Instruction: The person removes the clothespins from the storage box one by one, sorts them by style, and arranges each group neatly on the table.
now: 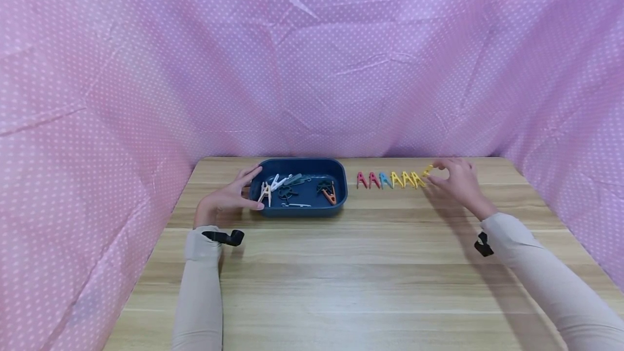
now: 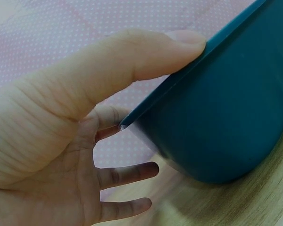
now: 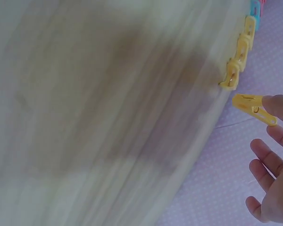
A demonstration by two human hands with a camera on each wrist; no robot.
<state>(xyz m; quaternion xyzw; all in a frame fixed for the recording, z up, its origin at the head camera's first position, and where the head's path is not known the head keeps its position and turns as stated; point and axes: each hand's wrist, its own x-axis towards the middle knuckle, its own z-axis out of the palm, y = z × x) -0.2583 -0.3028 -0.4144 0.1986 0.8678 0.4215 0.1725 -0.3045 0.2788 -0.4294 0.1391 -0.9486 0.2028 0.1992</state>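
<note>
My right hand [image 1: 459,182] pinches a yellow clothespin [image 3: 249,104] between thumb and index finger, just off the right end of a row of clothespins. The row stands on the table: two red ones [image 1: 374,180], a light blue one [image 1: 384,180], then several yellow ones [image 3: 231,76]. At the left end of a dark blue bin [image 1: 304,212], my left hand [image 1: 229,196] rests against the rim, its thumb and fingers spread and fairly straight. In the left wrist view the thumb lies on the rim [image 2: 210,49] and two fingers touch nothing.
Inside the bin lie white [image 1: 278,183], beige [image 1: 265,193] and orange [image 1: 330,195] clothespins, with several dark green pieces [image 1: 286,192] whose kind is unclear. The wooden table [image 1: 341,275] ends at a pink dotted cloth [image 1: 312,96] behind and at both sides.
</note>
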